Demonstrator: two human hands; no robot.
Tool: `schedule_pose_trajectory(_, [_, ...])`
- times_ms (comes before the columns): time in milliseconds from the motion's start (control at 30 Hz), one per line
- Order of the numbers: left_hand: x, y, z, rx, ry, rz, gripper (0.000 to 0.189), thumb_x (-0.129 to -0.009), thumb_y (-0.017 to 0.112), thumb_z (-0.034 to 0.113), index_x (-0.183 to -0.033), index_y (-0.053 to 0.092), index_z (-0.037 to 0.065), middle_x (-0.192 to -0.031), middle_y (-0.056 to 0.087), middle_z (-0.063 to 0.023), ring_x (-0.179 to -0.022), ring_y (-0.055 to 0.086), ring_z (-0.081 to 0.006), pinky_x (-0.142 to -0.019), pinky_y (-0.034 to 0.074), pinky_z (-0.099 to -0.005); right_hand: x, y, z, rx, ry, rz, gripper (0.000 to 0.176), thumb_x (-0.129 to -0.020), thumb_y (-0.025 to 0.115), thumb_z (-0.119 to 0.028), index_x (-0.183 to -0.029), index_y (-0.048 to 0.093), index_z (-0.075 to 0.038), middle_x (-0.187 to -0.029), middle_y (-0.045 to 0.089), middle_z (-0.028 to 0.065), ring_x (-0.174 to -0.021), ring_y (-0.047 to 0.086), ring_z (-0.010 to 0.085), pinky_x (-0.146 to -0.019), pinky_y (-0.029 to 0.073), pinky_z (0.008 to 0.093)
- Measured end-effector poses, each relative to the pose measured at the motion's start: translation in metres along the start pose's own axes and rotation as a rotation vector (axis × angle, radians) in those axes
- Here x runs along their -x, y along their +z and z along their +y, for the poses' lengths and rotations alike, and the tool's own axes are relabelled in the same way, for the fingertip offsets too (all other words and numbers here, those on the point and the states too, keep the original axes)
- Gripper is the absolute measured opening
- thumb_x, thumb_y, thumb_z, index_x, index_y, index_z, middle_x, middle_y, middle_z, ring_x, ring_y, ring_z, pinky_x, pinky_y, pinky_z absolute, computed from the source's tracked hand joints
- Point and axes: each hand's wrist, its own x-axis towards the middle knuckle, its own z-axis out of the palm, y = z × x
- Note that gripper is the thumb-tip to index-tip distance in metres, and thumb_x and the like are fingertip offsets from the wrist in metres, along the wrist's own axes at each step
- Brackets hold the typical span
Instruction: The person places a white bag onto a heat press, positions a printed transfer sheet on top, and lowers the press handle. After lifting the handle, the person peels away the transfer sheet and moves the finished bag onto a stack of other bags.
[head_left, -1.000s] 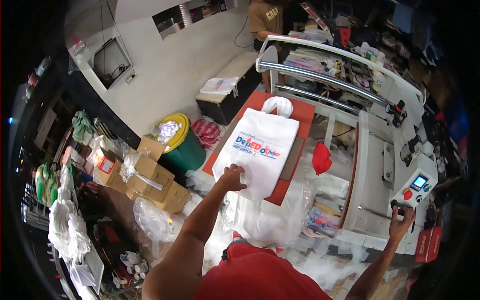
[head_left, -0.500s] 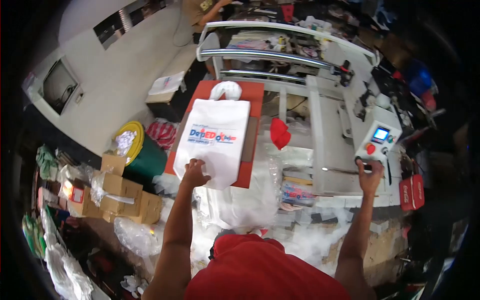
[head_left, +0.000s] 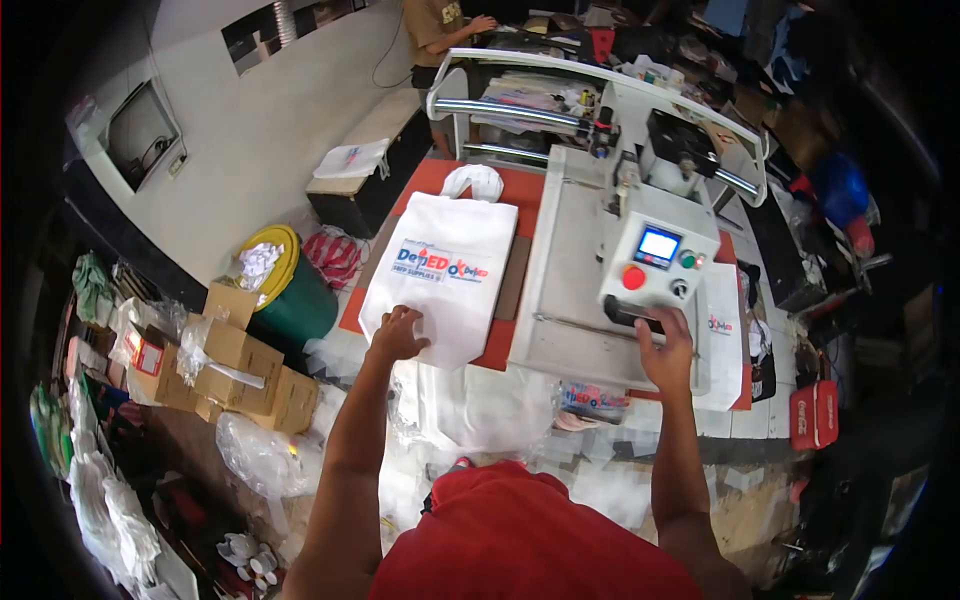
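Observation:
A white printed tote bag (head_left: 448, 300) lies flat on the left orange-red pad (head_left: 430, 178), its looped handles pointing away from me. My left hand (head_left: 398, 333) rests on the bag's near left corner, fingers lightly bent and thumb apart. The sliding heat press head (head_left: 560, 270) stands just right of this pad, overlapping its edge. On its control box (head_left: 655, 255) are a lit screen, a red button and a green button. Below the box, my right hand (head_left: 665, 345) is wrapped around the black handle (head_left: 625, 312). Another white printed bag (head_left: 722, 335) shows partly on the right pad, behind the head.
Shiny guide rails (head_left: 510, 110) cross the back of the machine. To the left stand a green bin (head_left: 300, 300) with a yellow rim and some cardboard boxes (head_left: 235, 365). Stacked white bags (head_left: 470, 400) lie below the pads. Another person (head_left: 435, 40) stands at the back.
The press head has slid left with my right hand on its handle, uncovering the right pad and its bag. The red cloth-like piece between the pads is now hidden. My left hand stays at the bag's corner.

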Motion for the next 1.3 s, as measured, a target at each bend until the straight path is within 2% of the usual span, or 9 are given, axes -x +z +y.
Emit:
schedule_pose_trajectory(133, [-0.007, 0.006, -0.042, 0.174, 0.136, 0.08, 0.036, -0.082, 0.068, 0.019, -0.116, 0.063, 0.006, -0.117, 0.062, -0.0198, -0.118, 0.055, -0.0338, -0.1, 0.046, -0.0433, 0.004, 0.039, -0.021, 0.2, -0.293, -0.035, 0.03, -0.077, 0.067, -0.011, -0.106, 0.065, -0.009, -0.105, 0.064, 0.011, -0.11, 0.053, 0.0334, -0.089, 0.043, 0.0448])
schedule_pose_trajectory(167, [-0.002, 0.005, -0.043, 0.264, 0.117, 0.298, 0.026, -0.084, 0.063, 0.012, -0.108, 0.065, 0.005, -0.112, 0.065, -0.0183, -0.111, 0.06, -0.0353, -0.098, 0.047, -0.041, 0.002, 0.05, -0.029, 0.198, -0.297, -0.037, 0.03, -0.077, 0.067, -0.011, -0.106, 0.065, -0.009, -0.105, 0.064, 0.011, -0.11, 0.053, 0.0334, -0.089, 0.043, 0.0448])
schedule_pose_trajectory(333, [0.046, -0.076, 0.062, 0.29, 0.292, 0.749, 0.019, -0.077, 0.059, -0.002, -0.095, 0.063, 0.005, -0.096, 0.064, -0.017, -0.093, 0.061, -0.0368, -0.083, 0.049, -0.0455, -0.007, 0.1, -0.074, 0.145, -0.33, -0.21, 0.038, -0.077, 0.061, -0.007, -0.115, 0.061, -0.007, -0.111, 0.062, 0.0126, -0.114, 0.05, 0.0333, -0.092, 0.043, 0.0472])
schedule_pose_trajectory(400, [0.061, -0.091, 0.118, 0.452, 0.421, 0.629, 0.024, -0.075, 0.06, -0.005, -0.097, 0.063, 0.003, -0.097, 0.063, -0.0163, -0.095, 0.06, -0.036, -0.085, 0.049, -0.0435, -0.01, 0.116, -0.088, 0.124, -0.349, -0.242, 0.041, -0.076, 0.061, -0.006, -0.117, 0.059, -0.005, -0.113, 0.061, 0.0128, -0.115, 0.049, 0.0333, -0.092, 0.043, 0.0475])
schedule_pose_trajectory(567, [0.035, -0.084, 0.183, 0.095, 0.608, 0.656, 0.048, -0.078, 0.064, 0.01, -0.123, 0.054, -0.001, -0.118, 0.058, -0.0195, -0.114, 0.054, -0.0384, -0.104, 0.039, -0.0495, -0.019, 0.147, -0.122, -0.022, -0.371, -0.369, 0.05, -0.073, 0.06, -0.002, -0.122, 0.055, -0.003, -0.118, 0.059, 0.0177, -0.116, 0.049, 0.0381, -0.101, 0.041, 0.0434])
schedule_pose_trajectory(733, [-0.002, -0.069, 0.162, -0.062, 0.467, 0.559, 0.034, -0.084, 0.065, 0.025, -0.107, 0.06, 0.001, -0.108, 0.061, -0.0176, -0.107, 0.054, -0.0364, -0.101, 0.035, -0.0526, 0.01, 0.112, -0.112, -0.251, -0.313, -0.232, 0.048, -0.078, 0.059, 0.0, -0.125, 0.052, -0.001, -0.122, 0.057, 0.0222, -0.117, 0.052, 0.0399, -0.099, 0.044, 0.045])
schedule_pose_trajectory(933, [-0.007, -0.082, 0.163, -0.134, 0.478, 0.617, 0.017, -0.084, 0.063, 0.013, -0.098, 0.059, 0.005, -0.092, 0.06, -0.0146, -0.092, 0.054, -0.0355, -0.088, 0.038, -0.0505, 0.082, -0.011, 0.084, -0.039, 0.208, -0.006, 0.025, -0.079, 0.063, -0.003, -0.104, 0.065, -0.002, -0.096, 0.066, 0.0181, -0.093, 0.063, 0.034, -0.083, 0.051, 0.0407])
schedule_pose_trajectory(1033, [-0.007, -0.089, 0.165, -0.124, 0.504, 0.587, 0.015, -0.083, 0.061, 0.007, -0.097, 0.057, 0.005, -0.091, 0.061, -0.0139, -0.091, 0.055, -0.0343, -0.086, 0.037, -0.0479, 0.088, -0.082, 0.189, 0.138, 0.198, 0.176, 0.017, -0.081, 0.062, 0.001, -0.097, 0.067, -0.002, -0.09, 0.068, 0.0152, -0.074, 0.063, 0.0285, -0.072, 0.051, 0.0387])
schedule_pose_trajectory(1300, [-0.027, -0.067, 0.147, -0.311, 0.328, 0.605, 0.025, -0.083, 0.053, 0.0, -0.108, 0.054, -0.002, -0.101, 0.058, -0.0231, -0.101, 0.052, -0.0423, -0.094, 0.037, -0.0542, 0.005, -0.126, 0.374, 0.217, 0.246, 0.177, 0.016, -0.082, 0.066, -0.007, -0.095, 0.069, 0.001, -0.089, 0.068, 0.019, -0.081, 0.067, 0.0332, -0.075, 0.054, 0.0404])
